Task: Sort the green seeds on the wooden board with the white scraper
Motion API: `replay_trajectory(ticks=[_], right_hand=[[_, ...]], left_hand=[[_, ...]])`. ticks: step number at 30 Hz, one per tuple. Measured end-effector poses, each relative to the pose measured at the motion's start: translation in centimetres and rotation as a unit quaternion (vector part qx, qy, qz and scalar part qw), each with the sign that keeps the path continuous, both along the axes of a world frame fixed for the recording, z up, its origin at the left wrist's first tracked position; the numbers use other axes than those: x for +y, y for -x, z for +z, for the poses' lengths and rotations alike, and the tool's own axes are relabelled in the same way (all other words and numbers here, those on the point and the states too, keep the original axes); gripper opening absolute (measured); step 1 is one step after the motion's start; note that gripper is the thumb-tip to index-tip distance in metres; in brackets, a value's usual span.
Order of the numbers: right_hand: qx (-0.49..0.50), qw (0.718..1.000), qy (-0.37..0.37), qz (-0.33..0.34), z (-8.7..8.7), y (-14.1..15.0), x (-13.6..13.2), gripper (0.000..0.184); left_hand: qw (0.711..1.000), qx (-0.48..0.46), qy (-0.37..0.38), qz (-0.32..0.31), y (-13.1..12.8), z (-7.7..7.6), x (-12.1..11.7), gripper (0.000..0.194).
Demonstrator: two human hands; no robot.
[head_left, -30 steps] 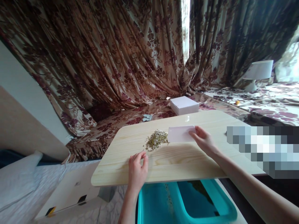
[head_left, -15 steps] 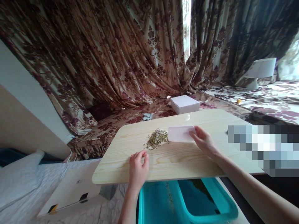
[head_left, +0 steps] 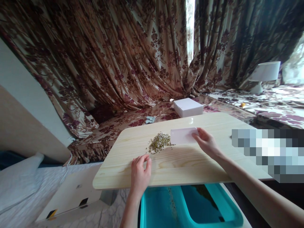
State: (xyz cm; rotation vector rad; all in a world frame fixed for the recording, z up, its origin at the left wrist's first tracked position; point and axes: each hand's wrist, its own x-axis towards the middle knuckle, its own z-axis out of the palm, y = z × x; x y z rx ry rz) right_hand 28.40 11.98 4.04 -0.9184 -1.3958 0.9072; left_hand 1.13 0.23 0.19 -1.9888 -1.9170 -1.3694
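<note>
A loose pile of small green and pale grains lies on the wood-patterned tabletop. My right hand grips a flat white plastic scraper by its right end, thumb on the near face. The scraper's left edge touches or stands right beside the pile's right side; I cannot tell which. Just below the pile, toward me, my left hand rests on the tabletop, holding nothing. Its fingers bend loosely, with the thumb apart from them.
Below the table's near edge stands a turquoise divided bin, with dark green material in its right compartment. A white box and a small grey cloth lie beyond the table. A large white carton is at the lower left.
The scraper has shifted very slightly left against the pile's right side. My left hand has stayed in place. The whole view has tilted a little.
</note>
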Motion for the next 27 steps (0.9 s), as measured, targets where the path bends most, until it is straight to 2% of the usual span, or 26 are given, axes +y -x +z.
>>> replay_trajectory(ticks=[14,27], right_hand=[[-0.012,1.0,0.004,0.026,0.19,0.72,0.2,0.017],[0.016,0.999,0.036,0.018,0.42,0.71,0.17,0.015]], left_hand=[[1.0,-0.003,0.001,0.001,-0.12,0.1,0.02,0.023],[1.0,0.006,0.01,0.001,-0.03,0.12,-0.01,0.021]])
